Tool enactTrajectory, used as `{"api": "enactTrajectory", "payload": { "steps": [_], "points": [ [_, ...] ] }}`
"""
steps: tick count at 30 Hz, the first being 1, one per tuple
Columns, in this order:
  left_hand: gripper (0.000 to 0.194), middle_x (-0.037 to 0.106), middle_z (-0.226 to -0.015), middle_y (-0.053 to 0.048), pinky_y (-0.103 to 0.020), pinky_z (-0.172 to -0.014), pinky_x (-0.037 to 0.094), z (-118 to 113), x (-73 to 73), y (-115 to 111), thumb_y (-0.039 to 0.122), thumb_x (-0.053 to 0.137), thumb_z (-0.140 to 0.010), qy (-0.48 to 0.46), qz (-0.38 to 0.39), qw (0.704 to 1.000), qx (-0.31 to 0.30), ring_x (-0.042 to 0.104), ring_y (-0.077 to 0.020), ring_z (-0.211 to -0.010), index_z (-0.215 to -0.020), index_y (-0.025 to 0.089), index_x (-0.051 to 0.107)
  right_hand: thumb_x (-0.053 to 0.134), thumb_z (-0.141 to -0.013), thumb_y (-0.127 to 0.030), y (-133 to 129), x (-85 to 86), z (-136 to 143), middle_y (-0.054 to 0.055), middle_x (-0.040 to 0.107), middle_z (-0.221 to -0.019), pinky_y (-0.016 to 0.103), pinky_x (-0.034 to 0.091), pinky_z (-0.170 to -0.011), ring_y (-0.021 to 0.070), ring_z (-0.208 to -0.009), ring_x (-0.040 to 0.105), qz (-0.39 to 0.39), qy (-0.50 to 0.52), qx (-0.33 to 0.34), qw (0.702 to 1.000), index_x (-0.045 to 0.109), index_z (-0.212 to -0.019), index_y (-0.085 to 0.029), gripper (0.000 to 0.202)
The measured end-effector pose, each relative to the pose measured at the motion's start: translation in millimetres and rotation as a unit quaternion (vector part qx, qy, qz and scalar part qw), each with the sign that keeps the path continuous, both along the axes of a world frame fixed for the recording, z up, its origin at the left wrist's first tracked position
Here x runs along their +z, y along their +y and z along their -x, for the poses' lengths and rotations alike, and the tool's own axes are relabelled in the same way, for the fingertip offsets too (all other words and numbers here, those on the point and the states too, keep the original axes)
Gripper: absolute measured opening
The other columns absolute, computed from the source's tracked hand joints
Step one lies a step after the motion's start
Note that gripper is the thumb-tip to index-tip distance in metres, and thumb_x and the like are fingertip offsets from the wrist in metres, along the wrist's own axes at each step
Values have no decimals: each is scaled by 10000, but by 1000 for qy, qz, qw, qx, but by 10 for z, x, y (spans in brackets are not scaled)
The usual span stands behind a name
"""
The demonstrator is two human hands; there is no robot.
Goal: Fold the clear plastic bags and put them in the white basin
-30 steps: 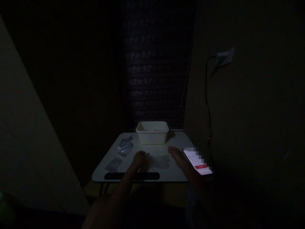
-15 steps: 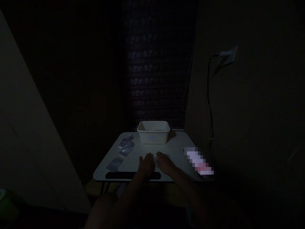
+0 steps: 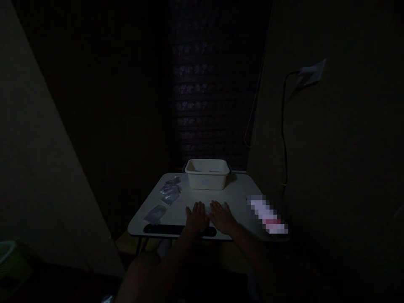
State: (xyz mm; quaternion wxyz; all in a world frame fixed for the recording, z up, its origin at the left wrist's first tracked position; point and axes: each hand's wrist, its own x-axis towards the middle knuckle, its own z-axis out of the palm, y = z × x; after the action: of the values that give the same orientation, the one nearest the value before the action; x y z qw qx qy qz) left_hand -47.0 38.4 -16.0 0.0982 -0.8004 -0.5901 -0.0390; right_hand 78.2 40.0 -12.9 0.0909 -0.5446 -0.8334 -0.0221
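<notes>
My left hand (image 3: pixel 198 218) lies flat near the front of the small white table (image 3: pixel 179 212), its fingers stretched forward. Beside it my right hand (image 3: pixel 221 216) is also laid flat, thumb side toward the left hand. Between and under the two hands shows part of a thin, clear plastic bag or sheet (image 3: pixel 208 209); most of it is hidden. To the left rest several clear plastic bags, one close to the front (image 3: pixel 155 214) and others heaped behind it (image 3: pixel 171 191).
A white plastic tub (image 3: pixel 206 182) stands at the table's back edge. A black slot strip (image 3: pixel 164 229) runs along the front. At the right lies a blurred-out bright object (image 3: pixel 267 214). A black cord (image 3: pixel 284 126) hangs from a wall socket. A green basket (image 3: pixel 12 261) is at lower left.
My right hand has turned flatter and its fingers have spread more over the plastic. The left hand stays flat. The whole view has shifted slightly.
</notes>
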Motion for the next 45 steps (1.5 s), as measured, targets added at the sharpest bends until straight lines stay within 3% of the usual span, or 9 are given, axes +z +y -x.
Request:
{"api": "enactTrajectory", "payload": {
  "steps": [23,31,34,39,45],
  "points": [
    [507,206,-1223,-121,-511,-803,153,-23,65,-48,352,79,-753,10,5,1000,15,123,-248,-1113,-1156,90,242,48,-748,-424,105,-71,-450,93,216,-1224,489,14,-846,196,-1122,110,-13,-28,-110,993,243,-1161,-121,548],
    [506,189,-1228,-120,-507,-802,161,-21,65,-46,350,82,-753,6,13,1000,16,125,-246,-1113,-1159,87,233,79,-753,-413,99,10,-442,141,258,-1198,493,-26,-833,229,-1113,120,-52,-22,-204,977,288,-1136,-74,553],
    [508,186,-1230,-118,-503,-805,159,-18,45,-36,354,80,-752,-1,5,1000,16,124,-242,-1114,-1158,92,237,71,-754,-409,63,74,-280,109,231,-1217,457,-12,-854,202,-1117,115,-53,-9,-155,986,254,-1155,-101,538],
    [501,190,-1229,-114,-504,-803,166,-15,47,-26,342,92,-750,-5,18,1000,16,123,-241,-1114,-1158,91,238,33,-755,-403,-2,68,-14,50,205,-1234,414,13,-877,156,-1122,118,-5,-10,1,1000,207,-1175,-158,516],
    [494,192,-1229,-115,-500,-803,171,-19,55,-32,334,117,-746,-3,16,1000,16,128,-242,-1113,-1158,91,239,15,-755,-402,-2,17,17,49,202,-1233,435,-1,-872,157,-1122,120,11,0,17,1000,205,-1176,-164,520]
  ]
}}
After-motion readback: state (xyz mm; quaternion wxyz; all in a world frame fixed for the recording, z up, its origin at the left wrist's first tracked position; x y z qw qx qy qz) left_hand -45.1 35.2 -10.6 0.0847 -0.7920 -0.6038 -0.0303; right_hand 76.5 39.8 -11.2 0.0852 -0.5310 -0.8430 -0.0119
